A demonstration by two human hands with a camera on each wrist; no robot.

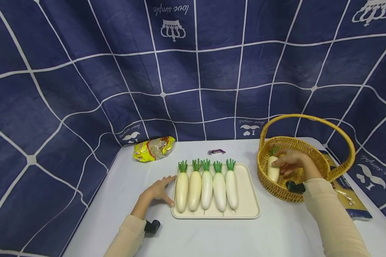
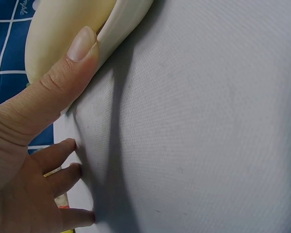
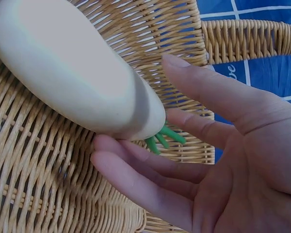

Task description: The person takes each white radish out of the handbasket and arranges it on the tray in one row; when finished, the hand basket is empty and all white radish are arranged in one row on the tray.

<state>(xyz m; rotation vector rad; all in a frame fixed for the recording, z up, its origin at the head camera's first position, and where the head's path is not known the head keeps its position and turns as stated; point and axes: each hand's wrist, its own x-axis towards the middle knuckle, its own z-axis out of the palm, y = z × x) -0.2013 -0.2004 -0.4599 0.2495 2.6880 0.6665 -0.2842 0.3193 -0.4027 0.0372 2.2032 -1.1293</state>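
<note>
Several white radishes (image 1: pixel 207 189) with green stem tops lie side by side on a cream tray (image 1: pixel 247 192). At the tray's left edge is my left hand (image 1: pixel 157 189), fingers spread; its thumb (image 2: pixel 70 68) rests at the rim beside the leftmost radish. My right hand (image 1: pixel 291 162) is inside the wicker basket (image 1: pixel 325 166) at the right. There a single white radish (image 3: pixel 82 68) lies against the woven wall. The right fingers reach around its green-topped end, with fingertips at its underside, while the thumb (image 3: pixel 184 73) stands apart from it.
A yellow plastic packet (image 1: pixel 154 148) lies at the back left of the white table. Behind the tray is a small purple wrapped candy (image 1: pixel 216 151). A dark blue and gold bag (image 1: pixel 350 196) lies partly behind the basket, whose tall handle (image 1: pixel 303 116) arches over it.
</note>
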